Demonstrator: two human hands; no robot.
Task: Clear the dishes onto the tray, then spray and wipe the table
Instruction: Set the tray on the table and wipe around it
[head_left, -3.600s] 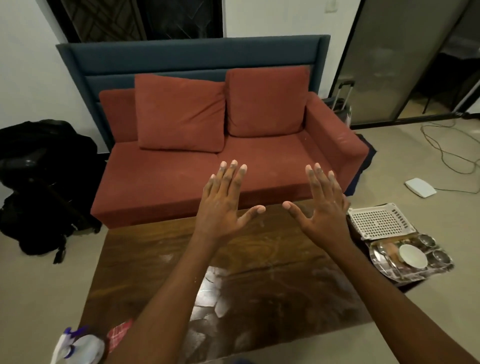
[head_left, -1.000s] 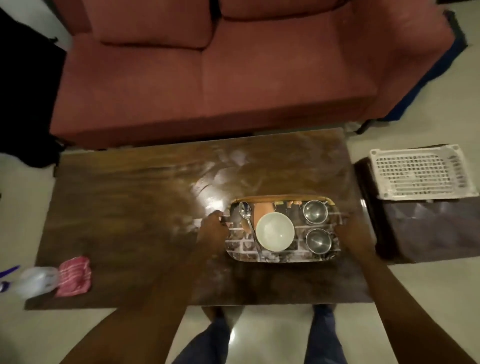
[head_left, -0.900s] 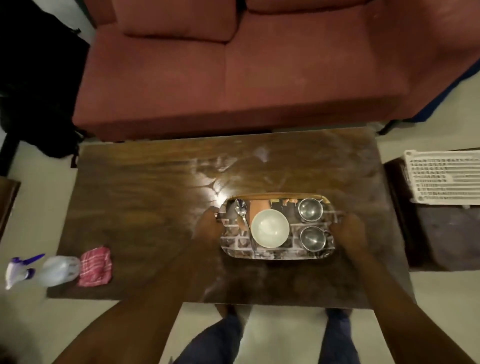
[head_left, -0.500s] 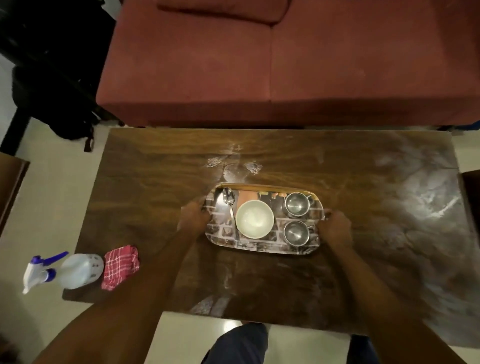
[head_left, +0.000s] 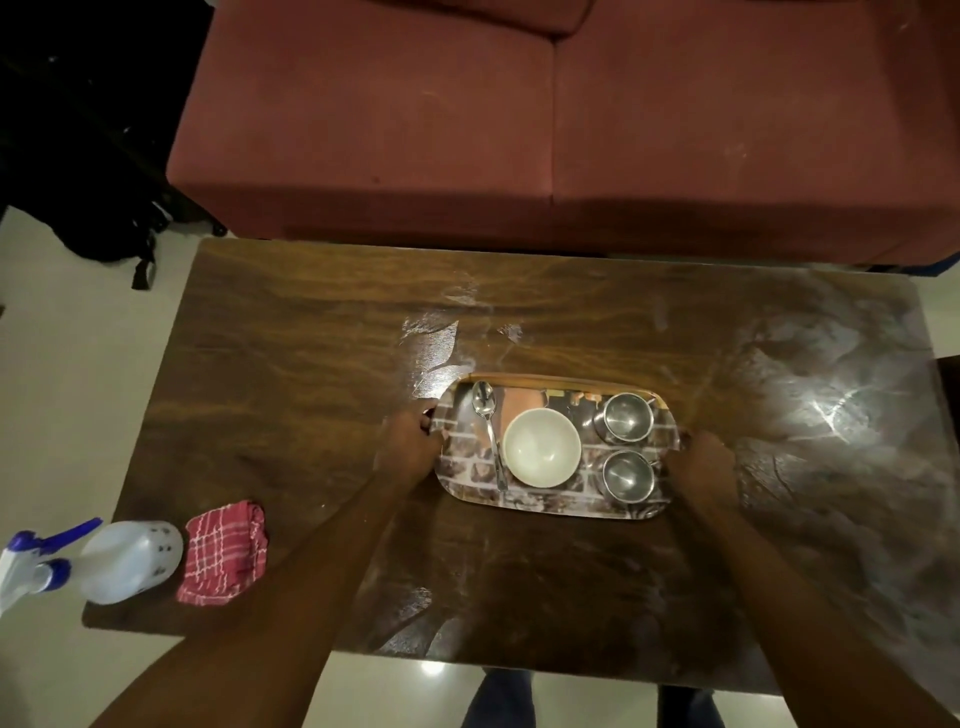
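Note:
A patterned tray (head_left: 556, 501) sits at the middle of the dark wooden table (head_left: 291, 374). On it are a white bowl (head_left: 542, 453), a metal spoon (head_left: 488, 431) to its left, and two steel cups (head_left: 623, 415) (head_left: 627, 475) on the right. My left hand (head_left: 408, 449) grips the tray's left end. My right hand (head_left: 701, 465) grips its right end. A spray bottle (head_left: 98, 564) with a blue-and-white trigger lies at the table's near-left corner, beside a folded red checked cloth (head_left: 223, 553).
A red sofa (head_left: 519, 119) runs along the table's far side. A black bag (head_left: 78, 130) lies on the floor at the far left. My legs (head_left: 498, 699) show below the near table edge. Streaks and glare mark the table's right half.
Earlier my hands were open over the table with the tray on a side stand at right. Since one second ago the tray, held at both ends, has come toward the table's middle.

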